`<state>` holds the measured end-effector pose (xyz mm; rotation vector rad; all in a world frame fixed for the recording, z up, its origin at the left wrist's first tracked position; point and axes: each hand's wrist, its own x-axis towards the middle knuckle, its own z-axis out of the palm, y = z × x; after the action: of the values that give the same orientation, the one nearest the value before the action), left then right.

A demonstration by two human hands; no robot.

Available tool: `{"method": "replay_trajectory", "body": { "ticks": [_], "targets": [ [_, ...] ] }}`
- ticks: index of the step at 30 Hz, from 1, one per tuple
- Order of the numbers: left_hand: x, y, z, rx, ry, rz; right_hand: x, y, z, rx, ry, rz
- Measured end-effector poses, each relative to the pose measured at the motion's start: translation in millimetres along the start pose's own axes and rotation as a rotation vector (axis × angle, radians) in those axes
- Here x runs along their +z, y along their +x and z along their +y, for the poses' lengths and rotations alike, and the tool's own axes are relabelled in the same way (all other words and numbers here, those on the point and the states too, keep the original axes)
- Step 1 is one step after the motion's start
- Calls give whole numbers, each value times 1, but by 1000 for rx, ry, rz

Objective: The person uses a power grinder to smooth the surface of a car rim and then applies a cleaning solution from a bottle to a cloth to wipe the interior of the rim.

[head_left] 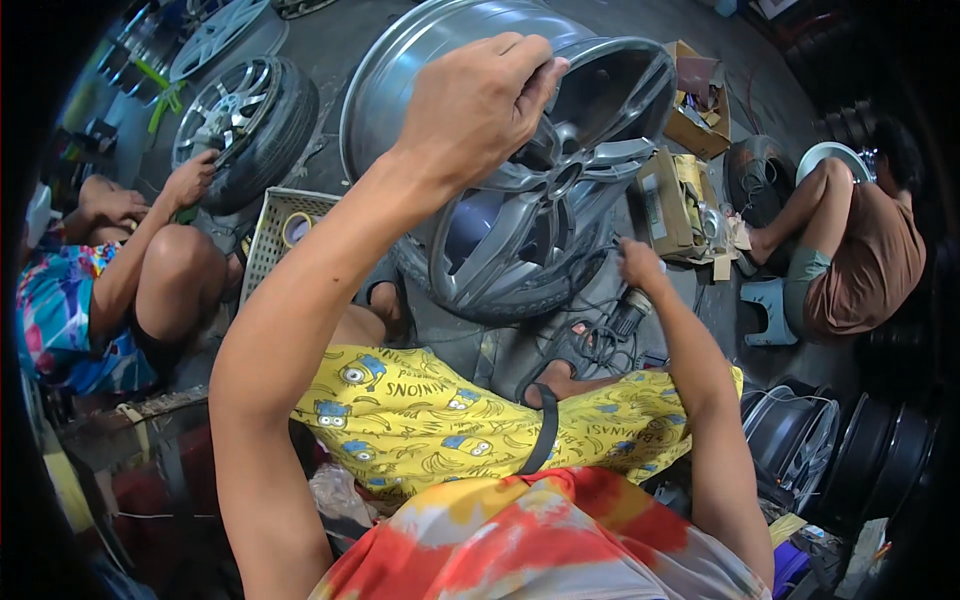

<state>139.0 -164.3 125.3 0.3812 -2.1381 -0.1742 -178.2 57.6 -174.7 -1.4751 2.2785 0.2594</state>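
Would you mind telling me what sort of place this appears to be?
Probably a wheel repair workshop, judging by the spoked metal wheel in front, the tyred wheel at upper left and the rims at lower right.

Before me a wheel rim (552,184) stands over a tyre (510,308), my left hand (480,105) over its upper part, my right hand (640,267) just right of the tyre. Left lies a basket (264,252) with a tape roll (286,232) inside; right, two boxes (657,208), then a person (870,255) beside a stool (768,312).
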Motion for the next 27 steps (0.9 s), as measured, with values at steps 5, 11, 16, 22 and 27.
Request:
{"method": "replay_trajectory", "body": {
  "ticks": [5,11,16,22,27],
  "targets": [
    [4,2,2,45,12,-1,7,-18,136,301,-99,-98],
    [-3,-2,5,-8,101,-69,-10,-20,107,165,-39,-27],
    [0,-1,4,-3,99,-76,-85,1,70,-17,66,157],
    [-3,5,20,-72,80,-132,-162,-15,44,-139,276,399],
    [-7,17,24,-83,92,-179,-197,-16,34,-190,449,745]
  ]
}}
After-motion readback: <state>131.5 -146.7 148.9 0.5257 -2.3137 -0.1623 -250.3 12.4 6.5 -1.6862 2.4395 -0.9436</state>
